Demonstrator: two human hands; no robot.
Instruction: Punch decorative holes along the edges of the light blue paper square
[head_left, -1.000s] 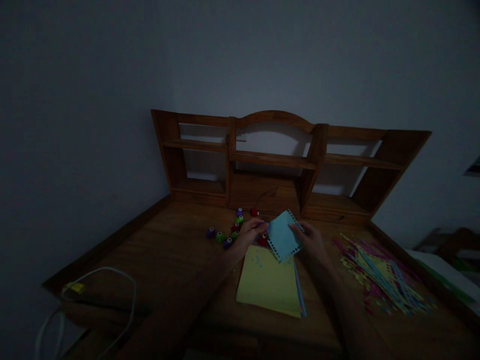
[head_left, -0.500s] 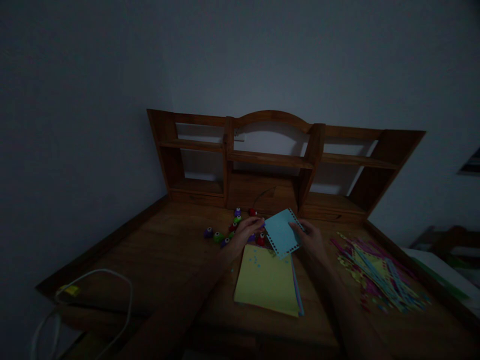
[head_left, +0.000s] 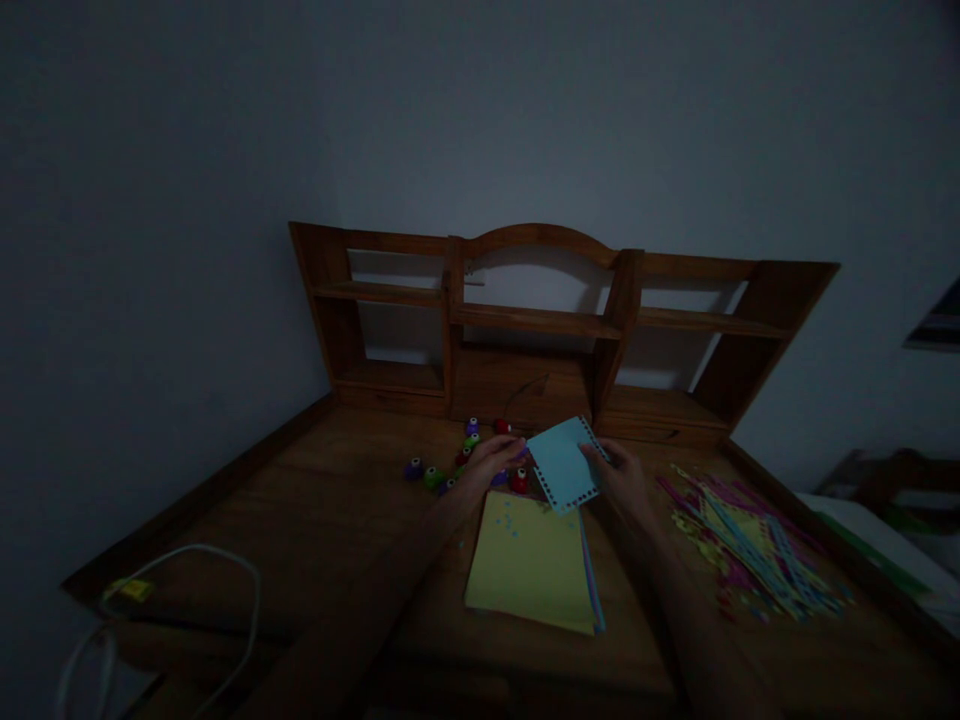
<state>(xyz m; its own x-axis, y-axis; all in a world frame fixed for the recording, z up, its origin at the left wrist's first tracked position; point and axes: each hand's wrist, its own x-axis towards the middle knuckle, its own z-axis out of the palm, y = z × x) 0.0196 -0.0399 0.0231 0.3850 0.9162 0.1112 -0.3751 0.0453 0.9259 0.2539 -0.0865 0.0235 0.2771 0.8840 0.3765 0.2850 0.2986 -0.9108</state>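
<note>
**Hole-edged blue sheet (head_left: 561,460) gripped by the right hand (head_left: 624,480) above a desk (head_left: 322,500)**

At far left, a white cable (head_left: 257,590) is looped over the front edge, its lower run cut off by the frame; a yellow item (head_left: 135,590) beside it is blurred by the dimness. The desk is bounded by a raised border (head_left: 202,487), and a wide stretch of wood is left between cable and eyed toys (head_left: 433,478). Some toys are partly hidden by the left hand (head_left: 491,462), whose forearm is slanted up from below. A small purple piece (head_left: 520,452) is held at its fingertips; whether the sheet's left corner is touched cannot be told.

Below, a paper stack (head_left: 529,570) with yellow on top is dotted with blue specks (head_left: 508,519). The sheet is held tilted over its far edge, the right thumb laid on the face, the other fingers mostly hidden behind. Farther right, a strip pile (head_left: 739,530) is spread near the desk's right border (head_left: 810,520), well apart from the sheet.
</note>
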